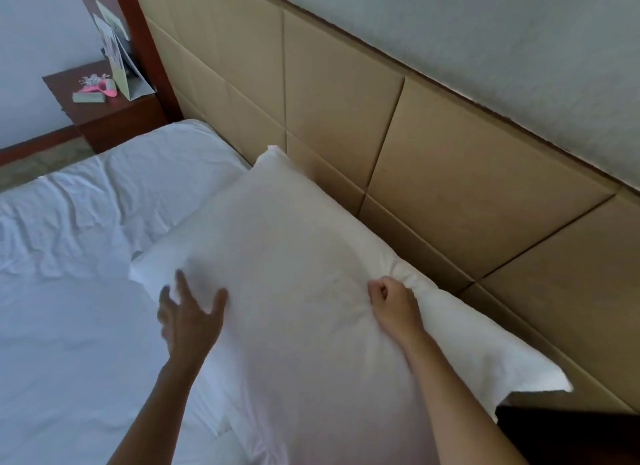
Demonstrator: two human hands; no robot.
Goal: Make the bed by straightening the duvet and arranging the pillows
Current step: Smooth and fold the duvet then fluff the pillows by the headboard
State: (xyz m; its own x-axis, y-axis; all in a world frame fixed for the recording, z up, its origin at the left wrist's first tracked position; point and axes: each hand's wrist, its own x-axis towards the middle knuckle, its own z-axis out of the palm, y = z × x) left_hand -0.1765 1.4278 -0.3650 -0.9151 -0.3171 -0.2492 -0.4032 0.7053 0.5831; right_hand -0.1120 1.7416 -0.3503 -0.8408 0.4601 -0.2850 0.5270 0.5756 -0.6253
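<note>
Padded headboard [346, 93]: pillow [277, 256] lies against it; right hand [391, 301] pinches its edge, left hand [190, 312] spread flat, apparently squaring it.

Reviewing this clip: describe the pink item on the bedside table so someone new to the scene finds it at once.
Start at the tan padded headboard and follow it to its far left end, where a dark wooden nightstand stands. On its top, left of a folded paper card, lies the pink item, just behind a small pale block. It is the only bright pink thing in view; its exact kind is too blurred to tell.
</note>
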